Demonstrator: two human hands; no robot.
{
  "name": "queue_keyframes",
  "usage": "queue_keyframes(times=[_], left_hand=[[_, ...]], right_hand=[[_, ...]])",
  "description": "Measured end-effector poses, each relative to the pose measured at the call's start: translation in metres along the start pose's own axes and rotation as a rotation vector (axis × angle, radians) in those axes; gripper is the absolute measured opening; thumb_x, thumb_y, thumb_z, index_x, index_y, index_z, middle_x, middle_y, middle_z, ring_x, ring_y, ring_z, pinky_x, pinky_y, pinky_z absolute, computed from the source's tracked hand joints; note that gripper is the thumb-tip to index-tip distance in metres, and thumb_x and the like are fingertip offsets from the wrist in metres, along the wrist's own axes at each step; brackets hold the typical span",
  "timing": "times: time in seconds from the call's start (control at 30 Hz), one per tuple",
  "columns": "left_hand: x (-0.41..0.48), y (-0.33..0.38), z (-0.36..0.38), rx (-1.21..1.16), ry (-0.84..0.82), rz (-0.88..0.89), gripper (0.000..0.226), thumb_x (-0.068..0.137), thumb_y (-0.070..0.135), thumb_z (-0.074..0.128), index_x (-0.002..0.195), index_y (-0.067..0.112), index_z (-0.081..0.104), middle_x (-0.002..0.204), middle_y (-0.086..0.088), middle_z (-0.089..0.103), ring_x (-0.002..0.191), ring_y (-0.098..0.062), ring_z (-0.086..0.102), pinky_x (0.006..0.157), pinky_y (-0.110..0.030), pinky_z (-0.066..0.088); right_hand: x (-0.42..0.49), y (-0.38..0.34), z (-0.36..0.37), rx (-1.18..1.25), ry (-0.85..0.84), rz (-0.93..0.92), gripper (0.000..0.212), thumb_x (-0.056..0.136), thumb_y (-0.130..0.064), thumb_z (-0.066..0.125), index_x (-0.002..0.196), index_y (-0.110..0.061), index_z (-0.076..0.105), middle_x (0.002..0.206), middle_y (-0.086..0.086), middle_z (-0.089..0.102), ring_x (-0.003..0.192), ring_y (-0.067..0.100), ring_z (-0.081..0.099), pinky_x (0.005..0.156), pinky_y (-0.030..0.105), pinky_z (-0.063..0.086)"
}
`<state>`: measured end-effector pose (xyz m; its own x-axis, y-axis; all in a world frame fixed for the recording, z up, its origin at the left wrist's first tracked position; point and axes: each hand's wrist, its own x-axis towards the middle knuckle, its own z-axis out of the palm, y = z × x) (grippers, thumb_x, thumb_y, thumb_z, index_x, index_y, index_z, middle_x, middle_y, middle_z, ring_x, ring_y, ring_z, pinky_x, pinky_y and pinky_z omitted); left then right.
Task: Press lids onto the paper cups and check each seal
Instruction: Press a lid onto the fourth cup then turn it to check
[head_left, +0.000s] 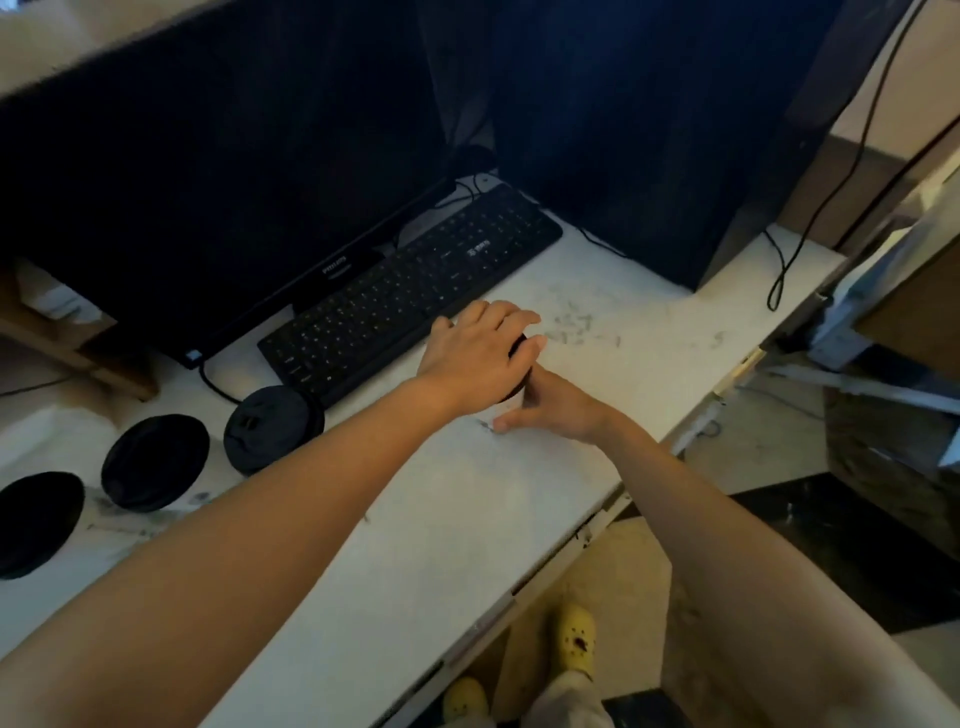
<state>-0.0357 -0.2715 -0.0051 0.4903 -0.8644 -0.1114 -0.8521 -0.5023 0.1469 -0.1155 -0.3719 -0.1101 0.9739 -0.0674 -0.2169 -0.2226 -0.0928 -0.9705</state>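
A white paper cup (500, 410) stands on the white table (467, 519) just in front of the keyboard, almost wholly hidden by my hands. A black lid (517, 347) sits on top of it. My left hand (480, 353) lies palm-down over the lid and presses on it, fingers spread across the top. Below it, my right hand (558, 408) wraps round the cup's side from the right, thumb toward me. Three more black lids sit at the table's left: one (272, 428) near the keyboard, one (155, 462) beside it, one (36, 522) at the frame edge; whatever is under them is hidden.
A black keyboard (405, 291) lies directly behind the cup, with a dark monitor (208, 182) behind that. A black computer tower (649, 130) stands at the back right, cables (784, 270) trailing beside it. The table's front edge (561, 561) runs diagonally at the right.
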Motion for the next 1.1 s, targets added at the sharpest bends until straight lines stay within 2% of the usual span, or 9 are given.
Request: queue_keyframes(times=[0.1,0.2,0.27,0.4,0.47,0.53,0.8,1.03,1.1], left_hand=[[-0.003,-0.009,-0.01,-0.046,-0.019,0.112,0.05,0.097,0.048,0.024,0.145,0.034,0.025,0.154,0.009,0.027,0.143,-0.012,0.018,0.114,-0.047,0.017],[-0.007,-0.015,-0.012,-0.171,0.093,-0.076,0.051,0.097,0.049,0.025,0.144,0.028,0.031,0.151,0.002,0.035,0.14,-0.02,0.025,0.112,-0.051,0.024],[-0.01,-0.015,-0.007,-0.201,0.028,-0.218,0.054,0.097,0.05,0.025,0.143,0.024,0.034,0.149,-0.004,0.038,0.137,-0.026,0.029,0.108,-0.051,0.031],[-0.015,-0.018,0.0,-0.184,0.009,-0.176,0.05,0.097,0.047,0.028,0.139,0.022,0.041,0.143,-0.005,0.045,0.133,-0.024,0.032,0.104,-0.043,0.036],[-0.013,-0.02,-0.003,-0.131,-0.001,-0.133,0.05,0.097,0.048,0.026,0.139,0.025,0.04,0.143,-0.002,0.044,0.134,-0.022,0.031,0.102,-0.044,0.036],[-0.011,-0.018,-0.005,-0.045,-0.031,-0.133,0.053,0.095,0.053,0.023,0.14,0.028,0.037,0.146,0.0,0.04,0.135,-0.022,0.03,0.103,-0.049,0.033],[-0.007,-0.013,0.008,0.02,0.096,-0.161,0.046,0.087,0.049,0.039,0.122,0.021,0.047,0.128,-0.002,0.049,0.115,-0.023,0.043,0.085,-0.041,0.04],[-0.005,-0.016,-0.006,-0.014,-0.056,-0.121,0.047,0.088,0.049,0.04,0.127,0.023,0.043,0.133,-0.003,0.045,0.121,-0.023,0.041,0.089,-0.043,0.04],[-0.005,-0.017,-0.025,-0.05,-0.088,-0.12,0.049,0.088,0.051,0.04,0.131,0.026,0.041,0.137,-0.004,0.043,0.126,-0.025,0.039,0.092,-0.043,0.039]], right_hand=[[-0.006,0.001,0.022,0.014,0.185,-0.043,0.094,0.071,-0.026,0.081,0.143,-0.034,0.021,0.148,-0.011,0.034,0.135,0.007,0.035,0.112,0.035,0.035],[-0.012,-0.002,0.064,0.082,0.501,-0.122,0.081,0.071,-0.019,0.081,0.13,-0.038,0.029,0.134,-0.017,0.04,0.124,-0.002,0.039,0.103,0.012,0.035],[-0.015,0.0,0.086,0.045,0.623,-0.174,0.078,0.071,-0.018,0.081,0.126,-0.04,0.03,0.128,-0.022,0.041,0.12,-0.004,0.04,0.097,0.004,0.033],[-0.02,0.001,0.071,0.045,0.472,-0.14,0.077,0.073,-0.009,0.078,0.126,-0.034,0.029,0.127,-0.017,0.04,0.118,-0.008,0.042,0.1,0.02,0.039],[-0.019,-0.006,0.057,0.036,0.307,-0.122,0.079,0.074,-0.005,0.077,0.129,-0.031,0.027,0.126,-0.023,0.036,0.114,-0.017,0.04,0.091,0.002,0.034],[-0.015,-0.01,0.052,0.018,0.224,-0.094,0.087,0.074,-0.008,0.077,0.14,-0.023,0.021,0.13,-0.02,0.033,0.119,-0.009,0.034,0.083,-0.008,0.029],[-0.004,0.007,0.064,-0.003,0.353,-0.081,0.086,0.076,-0.017,0.077,0.126,-0.053,0.016,0.128,-0.029,0.037,0.118,-0.009,0.039,0.09,0.001,0.036],[-0.007,-0.016,0.063,-0.038,0.362,-0.087,0.089,0.074,-0.019,0.078,0.143,-0.024,0.022,0.132,-0.01,0.044,0.117,0.0,0.043,0.085,0.002,0.037],[-0.012,-0.033,0.062,-0.038,0.394,-0.088,0.085,0.073,-0.017,0.079,0.139,-0.028,0.026,0.126,-0.01,0.049,0.115,0.007,0.049,0.081,0.008,0.041]])
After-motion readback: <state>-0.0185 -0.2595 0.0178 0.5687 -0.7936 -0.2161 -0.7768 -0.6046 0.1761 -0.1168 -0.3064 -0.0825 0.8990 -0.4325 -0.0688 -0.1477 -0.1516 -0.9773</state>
